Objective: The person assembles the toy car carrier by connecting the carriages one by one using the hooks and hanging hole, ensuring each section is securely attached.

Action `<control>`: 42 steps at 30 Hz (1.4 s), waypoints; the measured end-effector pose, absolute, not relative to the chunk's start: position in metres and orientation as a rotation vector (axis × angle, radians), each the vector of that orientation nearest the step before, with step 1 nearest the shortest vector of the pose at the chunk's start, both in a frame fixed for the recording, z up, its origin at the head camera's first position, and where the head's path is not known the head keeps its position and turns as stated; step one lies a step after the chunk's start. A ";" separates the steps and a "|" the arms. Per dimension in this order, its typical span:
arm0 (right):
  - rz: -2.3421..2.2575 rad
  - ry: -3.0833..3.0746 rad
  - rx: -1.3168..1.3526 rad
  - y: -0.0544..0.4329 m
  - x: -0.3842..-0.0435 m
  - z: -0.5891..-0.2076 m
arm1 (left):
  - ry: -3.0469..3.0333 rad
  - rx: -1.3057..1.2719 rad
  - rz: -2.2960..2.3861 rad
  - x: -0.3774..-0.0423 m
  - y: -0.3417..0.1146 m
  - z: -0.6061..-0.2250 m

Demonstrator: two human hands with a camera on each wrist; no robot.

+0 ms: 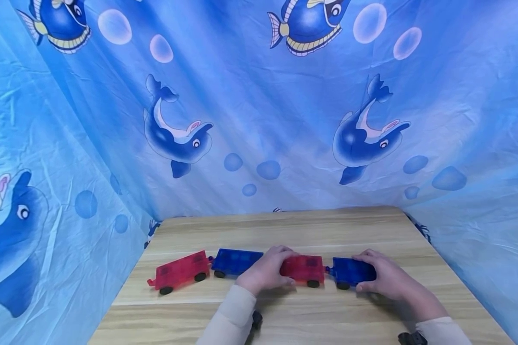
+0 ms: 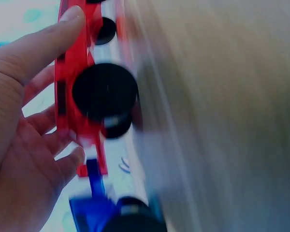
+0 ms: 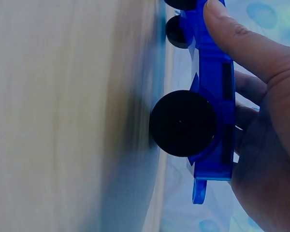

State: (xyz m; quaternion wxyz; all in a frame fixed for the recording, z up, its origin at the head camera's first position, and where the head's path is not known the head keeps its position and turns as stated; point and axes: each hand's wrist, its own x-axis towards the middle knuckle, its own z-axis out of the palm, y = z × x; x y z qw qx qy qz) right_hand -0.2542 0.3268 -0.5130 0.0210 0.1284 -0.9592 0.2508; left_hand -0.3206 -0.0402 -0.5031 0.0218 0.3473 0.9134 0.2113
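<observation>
Red and blue toy train cars with black wheels stand in a row on the wooden table. My left hand grips the inner red car, its thumb on the near side and fingers over the far side. At the row's right end, my right hand holds a blue car between thumb and fingers. A coupling joins these two cars in the head view. Seen from the left wrist, the held red car's hook meets the coupling of another blue car. A blue loop sticks out from the right hand's car.
The other blue car stands left of my left hand, with an angled red car linked to it at the row's left end. The table ends against a blue sea-animal curtain at the back and sides.
</observation>
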 end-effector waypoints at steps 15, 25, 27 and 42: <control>0.745 -2.990 0.458 0.331 -0.263 -0.513 | 2.858 1.020 0.705 -0.333 -0.122 -0.497; 0.772 -3.013 0.450 0.337 -0.265 -0.511 | 2.963 0.862 0.715 -0.337 -0.189 -0.502; 0.773 -3.010 0.459 0.338 -0.266 -0.511 | 2.977 0.818 0.709 -0.337 -0.200 -0.504; 0.787 -3.043 0.426 0.344 -0.266 -0.512 | 2.993 0.737 0.738 -0.327 -0.220 -0.506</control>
